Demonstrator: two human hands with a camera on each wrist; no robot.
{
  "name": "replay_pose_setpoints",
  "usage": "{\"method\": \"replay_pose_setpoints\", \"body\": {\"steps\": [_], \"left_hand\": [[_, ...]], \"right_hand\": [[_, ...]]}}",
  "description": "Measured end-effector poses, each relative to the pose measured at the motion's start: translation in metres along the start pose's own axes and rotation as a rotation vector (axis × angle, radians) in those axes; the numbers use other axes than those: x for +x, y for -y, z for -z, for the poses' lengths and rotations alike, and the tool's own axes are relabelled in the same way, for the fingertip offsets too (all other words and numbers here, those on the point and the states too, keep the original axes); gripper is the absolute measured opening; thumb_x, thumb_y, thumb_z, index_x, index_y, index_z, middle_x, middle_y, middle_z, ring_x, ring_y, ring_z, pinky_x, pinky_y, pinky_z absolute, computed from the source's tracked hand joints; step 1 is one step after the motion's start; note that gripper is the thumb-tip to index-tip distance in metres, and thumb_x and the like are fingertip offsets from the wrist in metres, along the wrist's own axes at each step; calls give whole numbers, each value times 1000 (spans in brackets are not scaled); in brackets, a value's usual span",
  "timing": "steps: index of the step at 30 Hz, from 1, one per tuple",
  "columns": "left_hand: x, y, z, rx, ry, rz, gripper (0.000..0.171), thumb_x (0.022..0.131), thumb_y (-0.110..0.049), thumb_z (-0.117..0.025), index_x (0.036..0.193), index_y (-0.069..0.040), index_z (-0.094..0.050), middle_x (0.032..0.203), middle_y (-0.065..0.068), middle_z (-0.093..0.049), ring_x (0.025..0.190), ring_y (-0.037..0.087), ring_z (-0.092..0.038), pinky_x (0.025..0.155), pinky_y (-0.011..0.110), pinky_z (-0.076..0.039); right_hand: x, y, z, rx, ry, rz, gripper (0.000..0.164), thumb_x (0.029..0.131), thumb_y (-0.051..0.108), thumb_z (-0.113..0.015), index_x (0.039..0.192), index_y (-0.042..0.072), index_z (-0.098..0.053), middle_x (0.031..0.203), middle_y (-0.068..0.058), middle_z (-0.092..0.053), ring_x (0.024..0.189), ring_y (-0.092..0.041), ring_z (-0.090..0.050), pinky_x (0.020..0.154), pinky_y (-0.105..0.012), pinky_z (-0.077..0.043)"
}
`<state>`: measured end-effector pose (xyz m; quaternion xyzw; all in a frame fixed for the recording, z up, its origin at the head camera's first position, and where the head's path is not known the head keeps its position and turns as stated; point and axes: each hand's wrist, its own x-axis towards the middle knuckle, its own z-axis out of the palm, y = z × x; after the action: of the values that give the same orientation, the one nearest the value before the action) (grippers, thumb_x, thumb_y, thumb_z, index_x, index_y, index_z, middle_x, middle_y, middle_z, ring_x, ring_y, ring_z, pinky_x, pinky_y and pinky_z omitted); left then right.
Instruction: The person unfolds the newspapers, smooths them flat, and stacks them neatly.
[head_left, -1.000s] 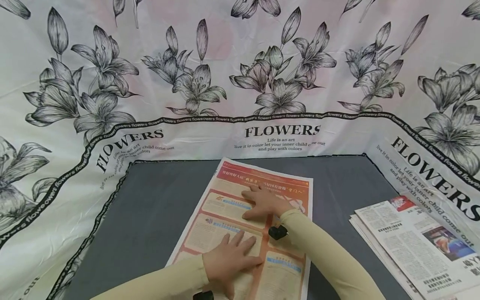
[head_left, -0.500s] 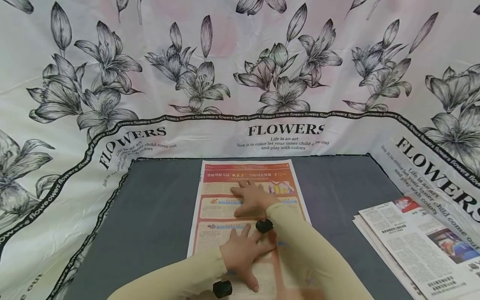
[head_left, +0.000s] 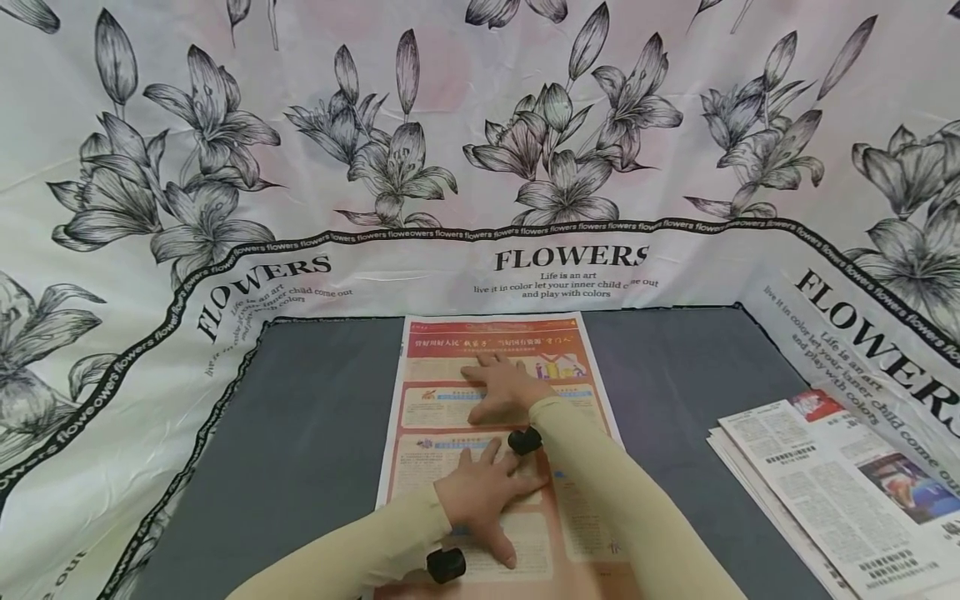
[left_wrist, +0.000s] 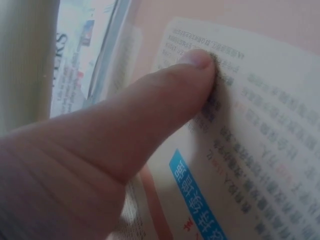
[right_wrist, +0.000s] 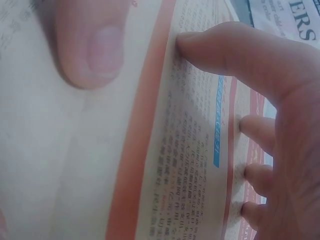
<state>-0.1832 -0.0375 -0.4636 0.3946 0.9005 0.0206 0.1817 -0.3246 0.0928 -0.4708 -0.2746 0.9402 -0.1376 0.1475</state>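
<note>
A red-and-cream newspaper sheet lies flat on the grey table, its top edge close to the table's back edge. My right hand rests on the upper part of it with fingers spread; in the right wrist view its thumb and several fingertips touch the print. Nearer to me, my left hand presses on the middle of the sheet, fingers apart. Its thumb lies on a text column in the left wrist view. My right forearm covers part of the sheet's right side.
A stack of folded newspapers lies at the right side of the grey tabletop. White cloth with printed flowers rises behind the table and along both sides. A black wrist device sits on my left sleeve.
The newspaper sheet has turned from a slant to lie nearly straight, its top edge level with the table's back edge. Both hands shifted with it, then the sheet slid slightly farther away.
</note>
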Motion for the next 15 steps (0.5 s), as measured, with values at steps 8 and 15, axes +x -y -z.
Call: {"method": "replay_pose_setpoints", "body": {"steps": [8, 15], "left_hand": [[-1, -1, 1, -22, -4, -3, 110, 68, -68, -84, 160, -44, -28, 171, 4, -22, 154, 47, -24, 105, 75, -39], [0, 1, 3, -17, 13, 20, 108, 69, -68, -84, 159, -45, -30, 172, 1, -19, 156, 43, -22, 108, 73, -37]], "right_hand": [[-2, -2, 2, 2, -2, -6, 88, 81, 46, -76, 159, 27, -39, 172, -12, -18, 159, -41, -9, 122, -71, -12], [-17, -12, 20, 75, -24, 84, 91, 80, 47, -78, 158, 16, -41, 167, -17, -29, 156, -40, -26, 120, -62, -30]]}}
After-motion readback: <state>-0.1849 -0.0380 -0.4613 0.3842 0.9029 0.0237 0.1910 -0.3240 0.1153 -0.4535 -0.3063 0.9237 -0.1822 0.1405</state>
